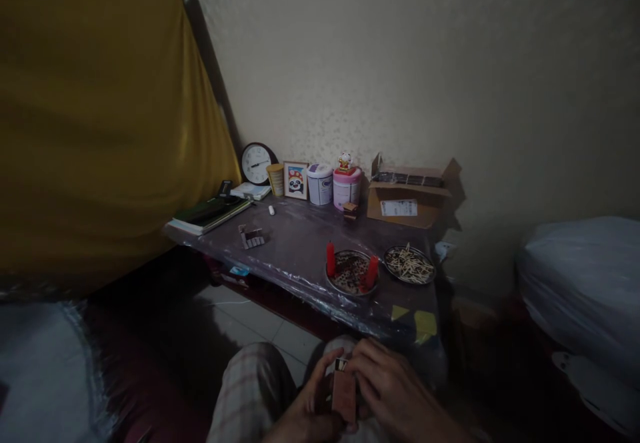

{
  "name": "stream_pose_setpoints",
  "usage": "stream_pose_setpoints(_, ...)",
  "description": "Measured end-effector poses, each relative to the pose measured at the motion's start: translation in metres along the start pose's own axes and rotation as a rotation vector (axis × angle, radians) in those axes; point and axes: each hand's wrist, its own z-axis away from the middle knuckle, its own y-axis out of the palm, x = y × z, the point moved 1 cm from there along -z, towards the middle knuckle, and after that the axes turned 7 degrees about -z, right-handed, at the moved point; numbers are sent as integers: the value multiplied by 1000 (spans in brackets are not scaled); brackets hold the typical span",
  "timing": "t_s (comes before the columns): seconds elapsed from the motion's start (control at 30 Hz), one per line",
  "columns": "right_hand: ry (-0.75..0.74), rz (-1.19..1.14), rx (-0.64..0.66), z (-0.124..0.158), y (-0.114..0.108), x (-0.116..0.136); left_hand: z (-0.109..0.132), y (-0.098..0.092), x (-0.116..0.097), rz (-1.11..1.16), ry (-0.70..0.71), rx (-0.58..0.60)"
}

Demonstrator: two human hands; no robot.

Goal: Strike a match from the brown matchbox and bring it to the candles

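Here I am, hands low over my lap, with a matchbox (pixel 344 393) standing between them, its open end turned toward the table (pixel 300 243). My left hand (pixel 316 400) is wrapped along its side, thumb low, fingers up the edge, and that grip is closed on the box, probably to steady it. My right hand (pixel 383 380) comes in from the other side, fingers bent at the open end where pale match ends (pixel 341 364) show; whether they pinch a match or merely touch the rim, I cannot tell. Holding it upright like this likely stops the contents sliding out.

Up on the table, two red candles stand near opposite sides of a patterned plate (pixel 350 292), perhaps so the plate catches the wax. Loose matchsticks (pixel 409 266) lie heaped in a second plate (pixel 416 283) just beside it, whose rim probably corrals them.

Now the edges! The table's plastic-covered front edge runs just beyond my fingertips, my knee (pixel 257 383) rises to the left, and both plates sit near that front right corner. More room opens leftward, between the candle plate and the grey pieces (pixel 251 237); at the back, a cardboard box (pixel 423 211) bounds my reach.
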Motion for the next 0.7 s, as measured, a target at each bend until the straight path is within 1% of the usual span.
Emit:
stream_pose_setpoints(0.07, -2, -57, 3, 0, 1, 1, -1, -1, 2, -24, 12, -1)
stream_pose_setpoints(0.17, 9, -204, -11, -1, 2, 3, -1, 0, 0, -41, 22, 3)
stream_pose_setpoints(0.33, 39, -473, -136, -5, 10, -2, 2, 1, -6, 8, -15, 84)
stream_pose_setpoints(0.4, 18, -560, -221, -7, 14, -8, 2, 0, -7, 18, -5, 94)
stream_pose_setpoints(0.47, 13, -659, -345, -7, 15, -15, 1, -1, -7, 34, 2, 84)
stream_pose_setpoints(0.57, 76, -791, -539, -5, 17, -26, 0, 0, -11, 100, 15, 78)
stream_pose_setpoints(0.63, 104, -777, -619, -1, 21, -30, -1, 3, -16, 158, 36, 96)
stream_pose_setpoints(0.7, 79, -685, -640, 4, 26, -30, -1, 4, -22, 193, 56, 104)
